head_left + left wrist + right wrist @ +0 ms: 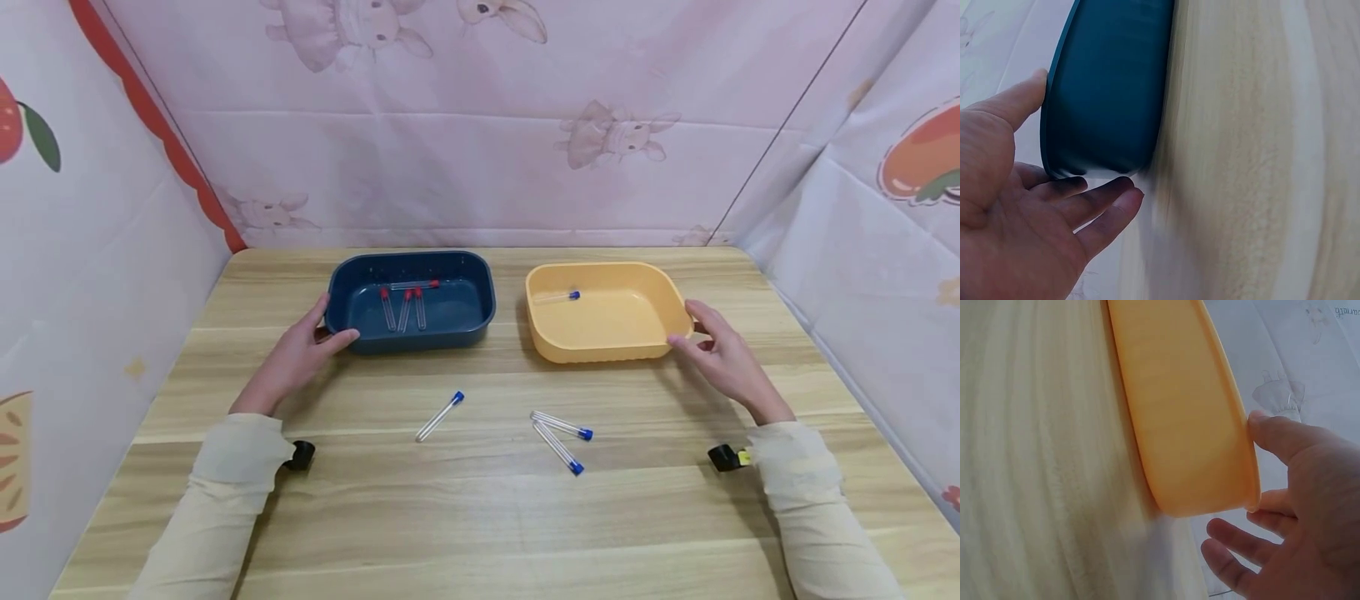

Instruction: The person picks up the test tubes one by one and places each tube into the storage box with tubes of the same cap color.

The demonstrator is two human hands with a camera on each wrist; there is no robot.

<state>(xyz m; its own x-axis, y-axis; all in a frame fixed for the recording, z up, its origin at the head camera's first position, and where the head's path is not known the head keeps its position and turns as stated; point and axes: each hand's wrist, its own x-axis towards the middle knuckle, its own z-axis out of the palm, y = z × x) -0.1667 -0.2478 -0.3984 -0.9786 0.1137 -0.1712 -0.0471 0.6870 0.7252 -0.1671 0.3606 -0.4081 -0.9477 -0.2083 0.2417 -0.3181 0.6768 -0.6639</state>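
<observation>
Near the back edge of the table [480, 525], our left hand [296, 358] holds the navy tray [420, 342] by its left end and our right hand [723, 358] the yellow tray [600, 355] by its right, fingers curved round the ends, probably so the tubes [420, 310] inside lie undisturbed.

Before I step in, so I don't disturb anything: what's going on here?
A person's left hand holds the dark blue tray, the right hand the yellow tray. Four red-capped tubes lie in the blue one, one blue-capped tube in the yellow. Three other blue-capped tubes lie on the table.
</observation>
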